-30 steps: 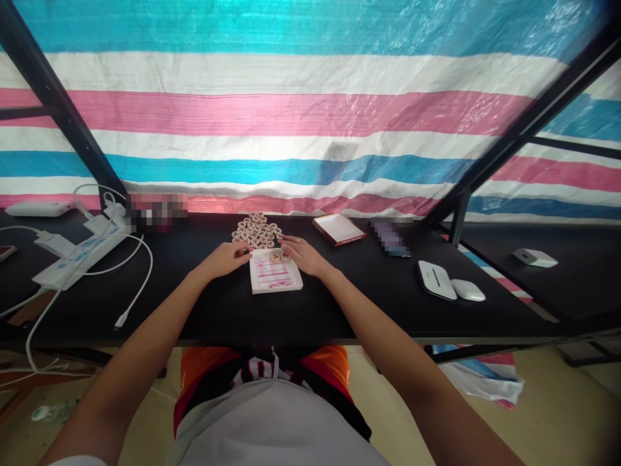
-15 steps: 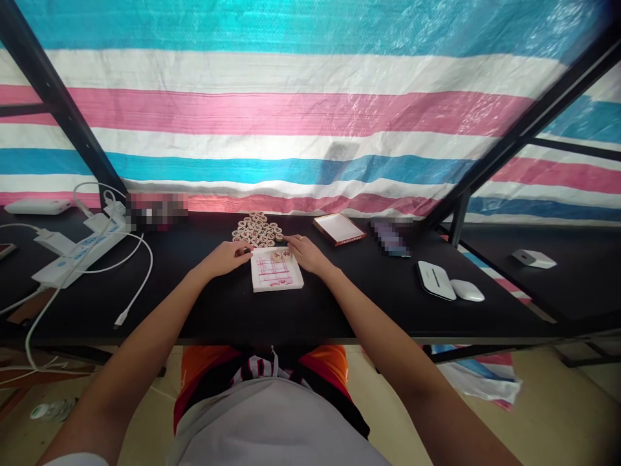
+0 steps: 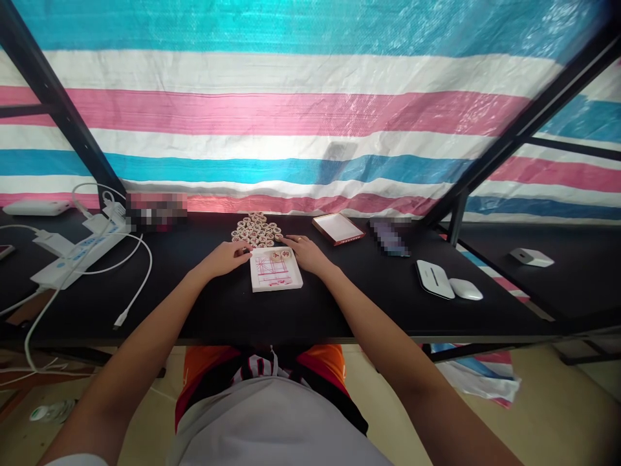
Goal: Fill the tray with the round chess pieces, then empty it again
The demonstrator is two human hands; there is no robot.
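Observation:
A shallow white box [image 3: 273, 272] with pink lines printed inside lies on the black desk before me. Two round xiangqi pieces [image 3: 280, 255] sit along its far edge inside. At its far left corner is my left hand [image 3: 227, 259], fingers bent, thumb and forefinger closed about the rim. My right hand [image 3: 309, 254] lies over the far right side, its fingers stretched out toward the pile. Its forefinger tip meets a piece [image 3: 278, 237] at the pile's right edge. Beyond the box, several more pieces [image 3: 256, 228] lie spread in a cluster.
A box lid [image 3: 338, 229] with a white inside stands right of the pile, and a phone [image 3: 391, 238] lies farther right. A white mouse [image 3: 466, 289] is beside a white, flat device [image 3: 435, 279]. To the left are a power strip [image 3: 80, 252] and loose white cables [image 3: 151, 259].
My right hand's fingers have straightened slightly. My left hand and the white box hold their places; the view has shifted very little.

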